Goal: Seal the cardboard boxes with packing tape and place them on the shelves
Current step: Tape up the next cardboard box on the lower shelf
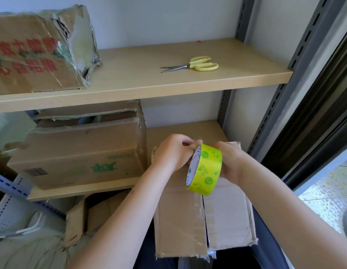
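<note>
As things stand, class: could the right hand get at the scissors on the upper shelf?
Probably not yet: the right hand holds the tape roll. The scissors lie in the open on the upper shelf, nothing around them.

Bright even daylight from the window (pixel 324 183) at right, soft faint shadows under the upper shelf (pixel 168 82), wide-angle bending at edges, torn cardboard box (pixel 36 53) top left slightly blurred
</note>
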Tool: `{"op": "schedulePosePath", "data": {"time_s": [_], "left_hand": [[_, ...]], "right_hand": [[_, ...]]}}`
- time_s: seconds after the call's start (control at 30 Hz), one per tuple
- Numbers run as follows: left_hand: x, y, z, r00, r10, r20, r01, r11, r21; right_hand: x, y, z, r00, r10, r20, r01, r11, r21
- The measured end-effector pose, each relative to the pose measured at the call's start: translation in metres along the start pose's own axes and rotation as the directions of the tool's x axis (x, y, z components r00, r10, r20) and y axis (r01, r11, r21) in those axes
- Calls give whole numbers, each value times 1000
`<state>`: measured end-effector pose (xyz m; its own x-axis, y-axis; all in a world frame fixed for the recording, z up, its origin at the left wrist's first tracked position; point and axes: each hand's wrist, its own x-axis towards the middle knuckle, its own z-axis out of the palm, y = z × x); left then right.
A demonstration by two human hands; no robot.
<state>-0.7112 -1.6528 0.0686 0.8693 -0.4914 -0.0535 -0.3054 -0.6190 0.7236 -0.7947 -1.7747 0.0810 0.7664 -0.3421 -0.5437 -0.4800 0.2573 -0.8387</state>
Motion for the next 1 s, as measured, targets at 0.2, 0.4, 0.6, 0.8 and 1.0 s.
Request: {"op": "schedulePosePath", "data": {"time_s": [0.2, 0.4, 0.6, 0.8, 1.0], "left_hand": [[17, 4, -2, 999, -26, 23, 25, 999, 42], [11, 5, 2, 1000, -3, 31, 0, 995, 96], [-5, 13, 6, 998, 5, -59, -1, 997, 82], [-2, 18, 8, 997, -33, -71, 47, 978, 204], [26, 12, 9, 980, -175, 91, 153, 967, 205]], "right_hand": [[0, -2, -3, 999, 16, 38, -14, 998, -58], [-7, -11, -11, 984, 126, 126, -102, 978, -181], [-21, -33, -15, 959, 222, 178, -165, 943, -289], [-43, -14, -28, 919, 352, 176, -307, 921, -240], [-43, -5, -24, 933, 333, 138, -312, 938, -152]]}}
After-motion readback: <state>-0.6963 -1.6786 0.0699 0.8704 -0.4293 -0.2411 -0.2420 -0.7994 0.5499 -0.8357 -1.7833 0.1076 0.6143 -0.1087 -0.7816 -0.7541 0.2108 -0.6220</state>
